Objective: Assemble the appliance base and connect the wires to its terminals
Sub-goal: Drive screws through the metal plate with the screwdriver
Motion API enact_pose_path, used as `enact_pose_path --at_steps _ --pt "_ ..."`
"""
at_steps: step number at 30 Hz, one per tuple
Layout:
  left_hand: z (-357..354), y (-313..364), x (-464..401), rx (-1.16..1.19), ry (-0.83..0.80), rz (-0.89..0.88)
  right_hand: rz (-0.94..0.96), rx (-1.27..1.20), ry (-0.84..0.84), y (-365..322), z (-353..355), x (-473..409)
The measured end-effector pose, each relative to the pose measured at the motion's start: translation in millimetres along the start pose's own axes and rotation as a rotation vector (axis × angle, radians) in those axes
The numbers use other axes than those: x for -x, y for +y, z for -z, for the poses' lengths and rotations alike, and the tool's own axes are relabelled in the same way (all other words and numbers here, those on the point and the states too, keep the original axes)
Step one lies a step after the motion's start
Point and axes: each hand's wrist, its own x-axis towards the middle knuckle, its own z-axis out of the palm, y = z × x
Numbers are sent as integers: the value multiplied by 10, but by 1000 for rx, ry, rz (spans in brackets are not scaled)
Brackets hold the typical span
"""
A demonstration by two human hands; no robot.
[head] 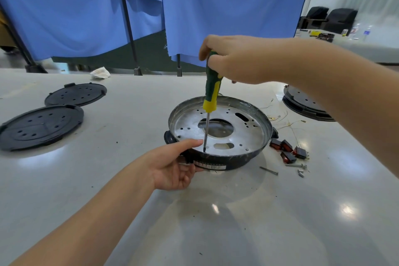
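Hands (233,60) over glossy white table (86,179)

white label (209,165) on the base's (248,158) side, print unreadable.

Both forearms are bare from the bottom and right edges of the view up to the wrists, with no sleeve showing anywhere along them. The left hand (174,170) and the right hand (235,60) wear no gloves, rings, watch or bands. Fingernails look short and unpainted on the left thumb.
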Motion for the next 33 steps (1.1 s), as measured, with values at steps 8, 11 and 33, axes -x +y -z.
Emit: enact_pose_path --at_steps 8,11,33 --pt "-3 -6 -1 -4 -3 -14 -35 351 118 48 -45 -4" --pt "-4 -6 -4 -5 -1 -15 -1 -16 -18 34 -13 -14" --pt "-41 -19 7 5 44 -19 31 -35 -59 21 12 18"
